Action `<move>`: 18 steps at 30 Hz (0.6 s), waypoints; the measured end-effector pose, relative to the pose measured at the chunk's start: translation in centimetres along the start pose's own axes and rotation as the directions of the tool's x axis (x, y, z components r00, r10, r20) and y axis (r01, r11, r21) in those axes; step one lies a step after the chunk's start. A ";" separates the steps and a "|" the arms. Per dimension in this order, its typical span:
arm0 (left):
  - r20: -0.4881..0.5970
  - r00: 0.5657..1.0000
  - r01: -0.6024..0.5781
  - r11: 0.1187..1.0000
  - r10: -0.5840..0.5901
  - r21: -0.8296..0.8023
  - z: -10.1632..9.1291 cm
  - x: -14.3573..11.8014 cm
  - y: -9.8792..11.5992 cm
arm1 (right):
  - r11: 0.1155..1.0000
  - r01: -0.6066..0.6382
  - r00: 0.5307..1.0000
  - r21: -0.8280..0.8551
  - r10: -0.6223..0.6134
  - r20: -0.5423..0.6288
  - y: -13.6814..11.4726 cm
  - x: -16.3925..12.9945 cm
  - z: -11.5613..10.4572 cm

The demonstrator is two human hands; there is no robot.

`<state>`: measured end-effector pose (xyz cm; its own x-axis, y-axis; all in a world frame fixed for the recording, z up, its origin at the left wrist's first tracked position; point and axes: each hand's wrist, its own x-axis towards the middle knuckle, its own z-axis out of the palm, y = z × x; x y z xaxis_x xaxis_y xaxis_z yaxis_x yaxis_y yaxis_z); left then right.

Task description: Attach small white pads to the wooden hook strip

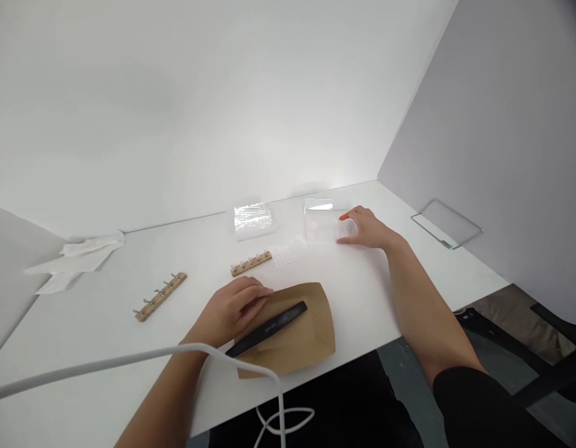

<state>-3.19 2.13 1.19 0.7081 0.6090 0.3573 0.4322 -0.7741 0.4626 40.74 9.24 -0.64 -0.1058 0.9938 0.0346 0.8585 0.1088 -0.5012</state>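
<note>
My left hand (pixel 232 310) rests flat on the left edge of a brown paper envelope (pixel 301 342) near the table's front edge. A long black flat bar (pixel 268 328) lies diagonally across the envelope, just beside my fingers. My right hand (pixel 365 228) reaches to the back of the table and touches a small clear plastic bag (pixel 321 223); something small and orange (pixel 344 216) shows at my fingertips. Whether the fingers pinch the bag is unclear.
Two wooden hook racks (pixel 160 297) (pixel 250 263) lie on the white table (pixel 106 348). Another clear plastic packet (pixel 254 219) sits at the back, crumpled white paper (pixel 76 258) at far left, a glass pane (pixel 447 223) at right. A white cable (pixel 129 359) crosses the foreground.
</note>
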 end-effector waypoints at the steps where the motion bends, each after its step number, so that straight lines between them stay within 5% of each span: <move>1: -0.009 1.000 -0.017 1.000 0.017 -0.014 0.0 0.0 0.1 | 1.000 -0.001 1.000 -0.004 0.001 -0.001 0.0 0.0 0.0; 11: -0.081 0.985 -0.161 0.985 0.155 -0.066 -0.3 0.5 1.1 | 0.993 -0.083 0.995 -0.085 0.078 -0.055 0.8 0.2 -0.1; 18: 0.003 0.996 -0.089 0.996 0.089 0.030 0.1 -0.1 0.3 | 0.985 -0.147 0.978 -0.095 0.131 -0.160 0.3 0.2 -0.2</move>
<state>-3.05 1.83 1.23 0.7453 0.5371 0.3950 0.3841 -0.8302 0.4042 41.09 9.45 -0.60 0.0891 0.9903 0.1064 0.9085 -0.0370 -0.4163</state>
